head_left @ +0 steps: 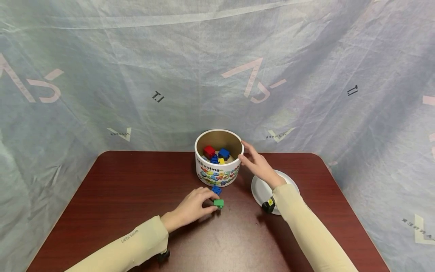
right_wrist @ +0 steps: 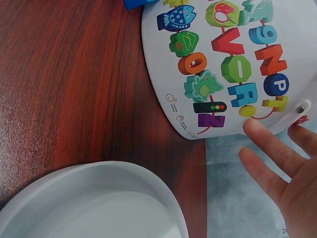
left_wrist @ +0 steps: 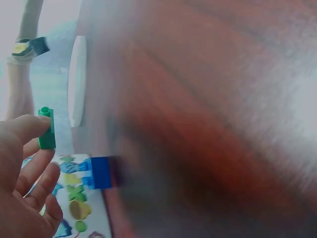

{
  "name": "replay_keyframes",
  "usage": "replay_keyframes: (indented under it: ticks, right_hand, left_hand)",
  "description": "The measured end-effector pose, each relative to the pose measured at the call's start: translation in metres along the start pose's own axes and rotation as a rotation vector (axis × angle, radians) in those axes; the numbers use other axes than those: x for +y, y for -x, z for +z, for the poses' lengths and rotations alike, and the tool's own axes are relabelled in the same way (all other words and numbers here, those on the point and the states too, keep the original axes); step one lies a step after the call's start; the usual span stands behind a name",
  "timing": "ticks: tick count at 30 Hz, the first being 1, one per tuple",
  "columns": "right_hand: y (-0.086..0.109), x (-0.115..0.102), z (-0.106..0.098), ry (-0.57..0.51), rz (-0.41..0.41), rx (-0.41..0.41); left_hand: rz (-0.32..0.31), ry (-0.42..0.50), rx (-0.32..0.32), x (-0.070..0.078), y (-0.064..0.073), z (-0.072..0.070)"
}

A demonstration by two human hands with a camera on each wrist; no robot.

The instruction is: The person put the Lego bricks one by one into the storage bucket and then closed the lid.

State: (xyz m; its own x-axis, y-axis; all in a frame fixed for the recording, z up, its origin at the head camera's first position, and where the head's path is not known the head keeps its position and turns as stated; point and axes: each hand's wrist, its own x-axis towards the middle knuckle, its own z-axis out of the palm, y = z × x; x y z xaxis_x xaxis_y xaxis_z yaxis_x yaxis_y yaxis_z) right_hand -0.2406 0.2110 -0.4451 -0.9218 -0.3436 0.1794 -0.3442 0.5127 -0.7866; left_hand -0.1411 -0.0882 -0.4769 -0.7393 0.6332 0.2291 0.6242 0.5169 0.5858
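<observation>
My left hand point(head_left: 193, 206) pinches a small green toy brick point(head_left: 218, 203) between thumb and index finger, low over the table. In the left wrist view this green brick point(left_wrist: 47, 130) shows a round stud at one end, and my other fingers spread loosely below it. Just beyond lies a blue brick point(head_left: 216, 189), in front of a white round bucket point(head_left: 217, 177) printed with colourful letters and pictures. My right hand point(head_left: 258, 164) rests its fingertips at the bucket's right side near the rim, its fingers fairly straight in the right wrist view.
Inside the bucket are a red brick point(head_left: 209, 151), a blue brick point(head_left: 224, 153), a yellow brick point(head_left: 221, 161) and others. A white plate point(head_left: 259, 192) sits under my right forearm. Behind the dark red wooden table point(head_left: 136, 181) hangs a grey printed sheet point(head_left: 190, 75).
</observation>
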Motion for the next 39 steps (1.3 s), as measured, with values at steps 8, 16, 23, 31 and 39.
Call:
replay_keyframes:
  ticks: [8, 16, 23, 31, 39]
  right_hand:
    - [-0.001, 0.0, 0.0, 0.003, 0.006, -0.003]
    - [-0.002, 0.003, 0.0, -0.032, 0.002, -0.001]
    - [-0.002, 0.003, 0.001, -0.048, -0.009, 0.001]
    - [-0.002, 0.002, 0.0, -0.031, 0.003, 0.005]
    - [-0.002, 0.003, 0.001, -0.018, 0.007, 0.001]
  left_hand:
    - [0.038, -0.006, 0.07, 0.004, -0.01, -0.025]
    - [0.06, -0.036, 0.125, 0.011, -0.025, -0.054]
    - [0.056, -0.054, 0.167, 0.016, -0.041, -0.07]
    - [0.053, -0.038, 0.182, 0.008, -0.066, -0.079]
    - [0.011, -0.054, 0.185, -0.007, -0.087, -0.082]
